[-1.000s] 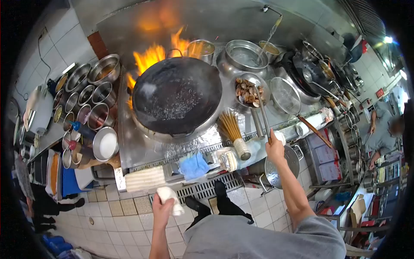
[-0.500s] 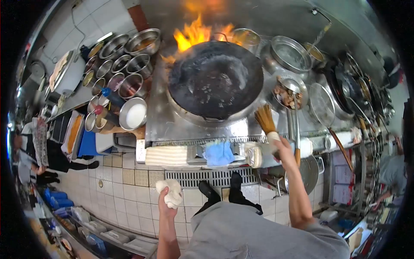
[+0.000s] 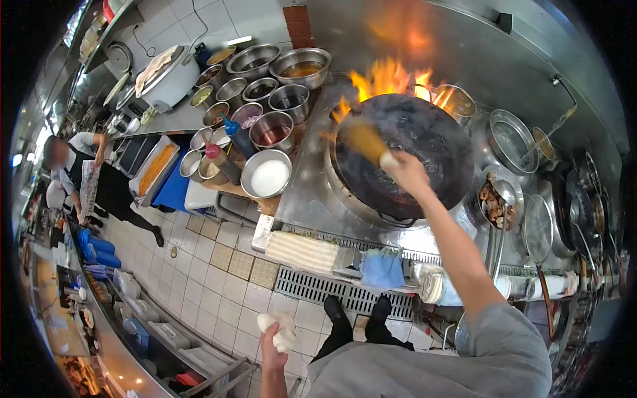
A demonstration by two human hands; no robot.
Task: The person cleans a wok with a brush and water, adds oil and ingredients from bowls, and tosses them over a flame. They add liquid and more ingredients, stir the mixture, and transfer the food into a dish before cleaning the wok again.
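My right hand (image 3: 406,172) is closed round the handle of a bamboo wok brush (image 3: 366,142), whose blurred bristles are over the left side of a large black wok (image 3: 424,142). Steam rises from the wok, and flames (image 3: 391,81) flare behind its far rim. Low on my left side, my left hand (image 3: 273,350) grips a bunched white cloth (image 3: 281,331), well away from the stove. To the right of the wok, a ladle (image 3: 505,192) rests over a strainer of browned meat pieces (image 3: 492,202).
Left of the wok are several steel bowls, one holding white powder (image 3: 271,176), and squeeze bottles (image 3: 239,138). A blue cloth (image 3: 381,268) hangs on the stove's front edge. A wire skimmer (image 3: 537,229) lies at the right. Another person (image 3: 109,179) stands at the far left.
My right hand has carried the brush from the stove's front right up and left over the wok. The view has turned left. My left hand still holds the cloth.
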